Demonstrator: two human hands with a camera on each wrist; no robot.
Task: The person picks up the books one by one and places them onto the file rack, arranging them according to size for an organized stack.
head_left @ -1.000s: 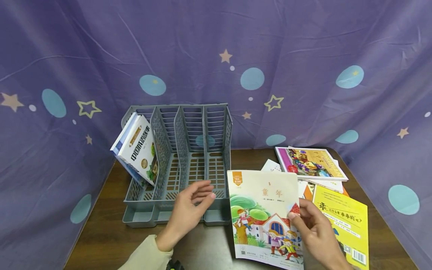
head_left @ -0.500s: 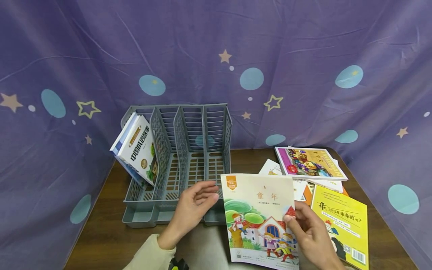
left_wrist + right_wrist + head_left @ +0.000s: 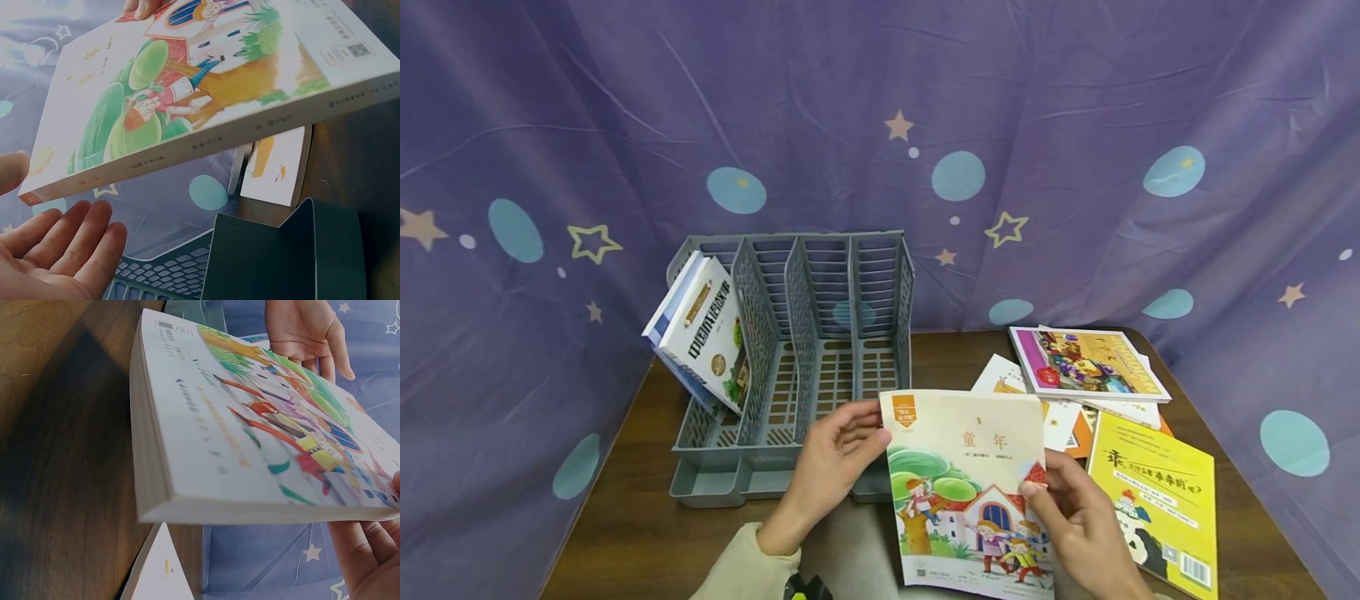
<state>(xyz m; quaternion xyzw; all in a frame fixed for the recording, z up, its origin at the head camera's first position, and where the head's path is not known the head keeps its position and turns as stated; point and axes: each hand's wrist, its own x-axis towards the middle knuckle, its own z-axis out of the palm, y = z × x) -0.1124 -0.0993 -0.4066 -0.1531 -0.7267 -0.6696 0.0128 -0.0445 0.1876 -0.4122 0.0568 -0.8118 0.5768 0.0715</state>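
A cream paperback book [image 3: 966,500] with a picture of children, trees and a red-roofed house hangs cover up over the table. My right hand [image 3: 1078,521] holds its right edge, thumb on the cover and fingers underneath. At the opposite edge is my left hand [image 3: 831,467], its fingers extended. In the left wrist view, the left thumb [image 3: 12,172] and the fingers [image 3: 69,244] stand apart around the book's spine corner. Behind the hands stands a grey file rack [image 3: 820,333] with upright dividers; white books [image 3: 707,333] lean in its leftmost slot.
On the right lies a yellow book [image 3: 1157,500], back cover up. Beyond it is a loose pile topped by a purple-edged book [image 3: 1086,367], with a white book [image 3: 1000,375] poking out. Small trays [image 3: 707,479] line the rack's front. A purple curtain [image 3: 820,108] hangs behind the wooden table [image 3: 602,533].
My right hand has carried the cream book left and slightly down, bringing its left edge up to my left hand. More of the yellow book shows. The left hand has shifted slightly right.
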